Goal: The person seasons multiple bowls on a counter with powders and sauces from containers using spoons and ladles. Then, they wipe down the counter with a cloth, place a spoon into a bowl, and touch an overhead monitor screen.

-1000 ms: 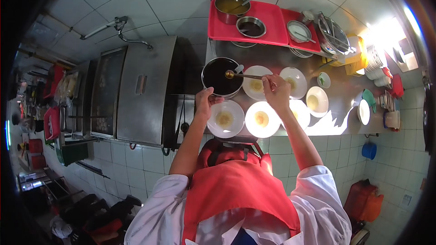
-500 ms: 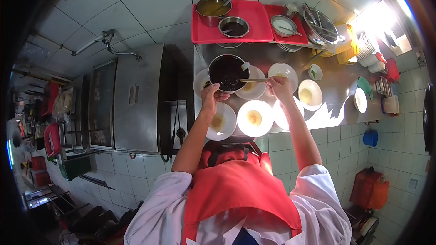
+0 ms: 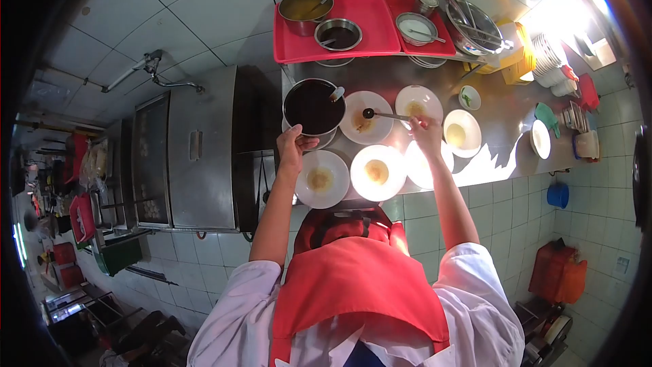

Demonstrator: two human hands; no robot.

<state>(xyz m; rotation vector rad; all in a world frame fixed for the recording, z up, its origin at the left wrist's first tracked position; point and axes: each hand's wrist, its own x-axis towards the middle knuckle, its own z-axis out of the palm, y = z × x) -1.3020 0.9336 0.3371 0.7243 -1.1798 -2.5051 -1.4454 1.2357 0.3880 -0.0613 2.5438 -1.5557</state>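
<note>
My left hand (image 3: pixel 297 149) grips the near rim of a metal pot (image 3: pixel 288 114) filled with dark liquid; a pale utensil end sticks up at its right side. Pinched in my right hand (image 3: pixel 426 135) is the handle of a small ladle (image 3: pixel 390 116), whose round end holds something dark. That end is over a white bowl (image 3: pixel 353 132) with brownish liquid in its bottom. Around it stand more white bowls: one at the back right (image 3: pixel 435 98), one at the front left (image 3: pixel 305 190) and a sunlit one in front (image 3: pixel 394 187). The pot partly hides another.
A red tray (image 3: pixel 370 17) on the raised shelf bears metal containers of yellow and dark liquid. Beside it are a bowl of white contents (image 3: pixel 415 27) and a large metal basin (image 3: pixel 473 25). A small bowl with green pieces (image 3: pixel 468 98) stands on the steel counter (image 3: pixel 499 119).
The ladle has come out of the pot and is now over the bowl to its right. My left hand and the pot have shifted left.
</note>
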